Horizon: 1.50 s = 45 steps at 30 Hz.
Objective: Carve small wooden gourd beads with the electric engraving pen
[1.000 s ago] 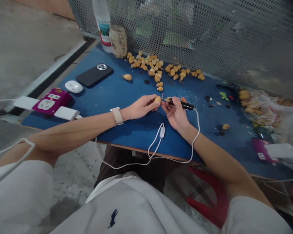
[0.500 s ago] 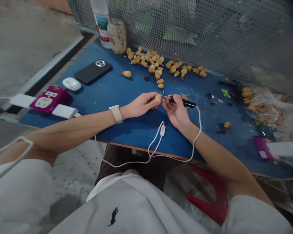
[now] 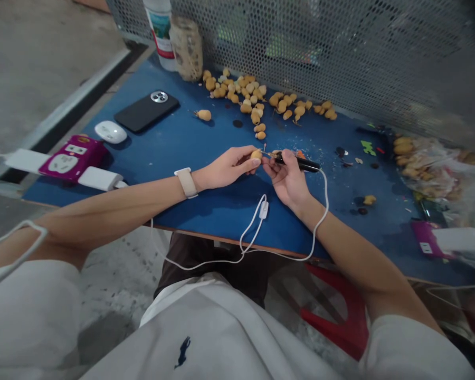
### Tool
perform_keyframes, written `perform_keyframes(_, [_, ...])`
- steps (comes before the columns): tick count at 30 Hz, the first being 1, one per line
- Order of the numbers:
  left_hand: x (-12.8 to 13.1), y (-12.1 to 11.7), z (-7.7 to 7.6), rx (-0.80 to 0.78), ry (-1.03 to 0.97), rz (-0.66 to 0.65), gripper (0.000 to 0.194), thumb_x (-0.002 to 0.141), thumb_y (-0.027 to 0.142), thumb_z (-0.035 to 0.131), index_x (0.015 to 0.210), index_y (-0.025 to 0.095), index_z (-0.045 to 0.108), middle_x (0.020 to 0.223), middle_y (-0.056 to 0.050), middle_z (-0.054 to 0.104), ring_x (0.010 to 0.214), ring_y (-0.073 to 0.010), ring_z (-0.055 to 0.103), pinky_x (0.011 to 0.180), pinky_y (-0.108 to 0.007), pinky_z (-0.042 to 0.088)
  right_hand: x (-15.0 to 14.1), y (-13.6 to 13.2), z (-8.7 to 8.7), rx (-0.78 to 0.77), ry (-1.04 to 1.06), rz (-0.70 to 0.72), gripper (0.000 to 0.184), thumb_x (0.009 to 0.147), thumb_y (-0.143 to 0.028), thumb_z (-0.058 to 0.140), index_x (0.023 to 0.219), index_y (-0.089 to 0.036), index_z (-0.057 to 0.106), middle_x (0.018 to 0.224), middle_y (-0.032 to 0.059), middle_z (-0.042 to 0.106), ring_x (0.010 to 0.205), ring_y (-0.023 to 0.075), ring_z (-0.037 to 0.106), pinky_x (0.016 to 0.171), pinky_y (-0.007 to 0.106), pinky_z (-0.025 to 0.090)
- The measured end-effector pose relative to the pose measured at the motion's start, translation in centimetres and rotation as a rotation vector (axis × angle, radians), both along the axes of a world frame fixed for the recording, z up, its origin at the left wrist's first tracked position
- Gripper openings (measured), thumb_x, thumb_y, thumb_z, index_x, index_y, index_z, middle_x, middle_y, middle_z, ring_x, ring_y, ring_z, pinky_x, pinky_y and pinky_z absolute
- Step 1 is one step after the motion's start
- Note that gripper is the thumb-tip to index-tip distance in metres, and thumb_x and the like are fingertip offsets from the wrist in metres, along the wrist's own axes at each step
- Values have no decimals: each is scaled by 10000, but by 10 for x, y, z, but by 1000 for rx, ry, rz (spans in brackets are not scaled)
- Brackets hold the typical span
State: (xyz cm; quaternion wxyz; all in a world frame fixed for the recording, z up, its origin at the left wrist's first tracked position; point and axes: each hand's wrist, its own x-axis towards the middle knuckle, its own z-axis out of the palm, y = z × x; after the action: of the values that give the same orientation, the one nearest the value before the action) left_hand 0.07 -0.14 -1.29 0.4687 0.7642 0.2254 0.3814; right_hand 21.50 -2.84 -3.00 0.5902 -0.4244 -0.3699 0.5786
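Between the thumb and fingers of my left hand [image 3: 231, 168] is a small tan gourd [image 3: 256, 154] with a thin stem. My right hand [image 3: 291, 182] grips a black pen-shaped electric tool [image 3: 306, 164], its metal tip pointing left at the gourd's stem end. Whether the tip touches the gourd I cannot tell. A white cord [image 3: 326, 196] runs from the tool's back end over my right wrist and down past the table edge, with a small inline switch [image 3: 264, 210] on it. Several more small gourds [image 3: 245, 92] lie in a pile beyond my hands.
On the blue table [image 3: 206, 203] are a black phone [image 3: 146, 112], a white oval case [image 3: 110, 132] and a purple power strip [image 3: 73, 158] at left. A bottle [image 3: 161, 37] and jar [image 3: 187, 50] stand behind. A plastic bag of gourds [image 3: 431, 166] lies right; perforated metal [image 3: 340, 58] borders the back.
The view has shifted slightly, so the table things sit a little differently in the frame. Both hands keep the same hold on the gourd and the tool.
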Motion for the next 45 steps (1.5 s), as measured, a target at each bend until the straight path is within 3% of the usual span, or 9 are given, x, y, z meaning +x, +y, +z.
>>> perform_keyframes(9, [-1,1,-2,8,-10,-8,707,1098,894,578,992,197,633,884,-54,705,787,-152,639,769,-278,556,0,-1,4,-36,-15,1,544,771,-711,1021,916,-312,681,817,-49,794,1079,228,905,1024,356,752])
perform_keyframes(19, [-1,0,0,-10,-26,-23,710,1087,894,604,977,194,629,858,-37,683,768,-138,631,758,-263,550,-2,-2,6,-32,15,3,506,759,-682,1037,886,-307,723,790,-56,787,993,205,903,978,327,756])
perform_keyframes(25, [-2,-1,0,0,-24,-34,675,1110,854,613,985,192,642,865,-37,687,769,-133,630,741,-258,531,-1,-3,7,-63,-5,-13,507,824,-719,988,895,-301,709,771,-47,766,1013,221,909,1001,344,760])
perform_keyframes(45, [-2,-2,0,-21,-14,-24,712,1088,894,602,983,192,649,880,-55,712,784,-145,644,752,-270,552,-1,-3,8,-70,-6,-17,526,791,-710,1009,893,-298,697,808,-43,790,1002,221,908,995,348,755])
